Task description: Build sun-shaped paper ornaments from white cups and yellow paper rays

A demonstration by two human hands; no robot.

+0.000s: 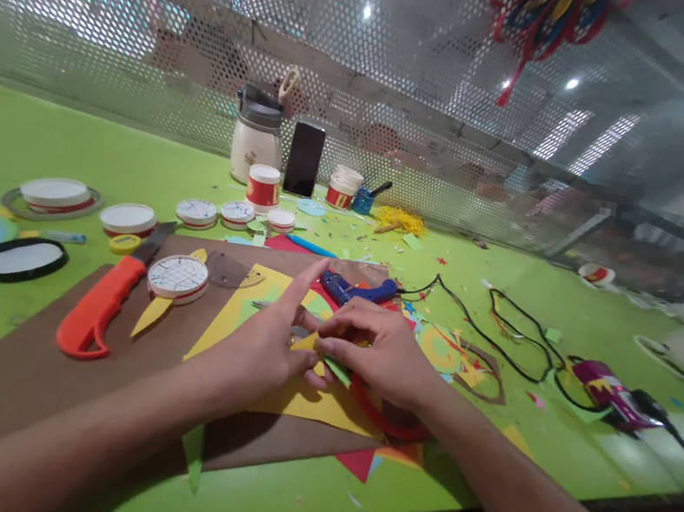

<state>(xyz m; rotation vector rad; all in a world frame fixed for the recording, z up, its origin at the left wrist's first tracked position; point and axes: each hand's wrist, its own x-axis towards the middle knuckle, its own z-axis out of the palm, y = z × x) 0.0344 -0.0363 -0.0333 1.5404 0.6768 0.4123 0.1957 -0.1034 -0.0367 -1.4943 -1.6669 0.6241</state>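
While the left hand (266, 344) and right hand (382, 351) meet, fingertips pinched shut on a small yellow paper piece (305, 343) just above the yellow sheet (321, 407), a light, even pinch seems best. The blue glue gun (357, 290) lies just beyond the knuckles, the orange knife (98, 306) well left; open bench (288, 485) lies toward the near edge.

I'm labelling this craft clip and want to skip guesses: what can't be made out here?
Head view:
The yellow piece: mostly covered by the left hand and right hand; shape unclear.
The red curved object: partly hidden under the right hand.
The hanging decoration: cut by the top edge.
Whatever lies behind the mesh screen: blurred.
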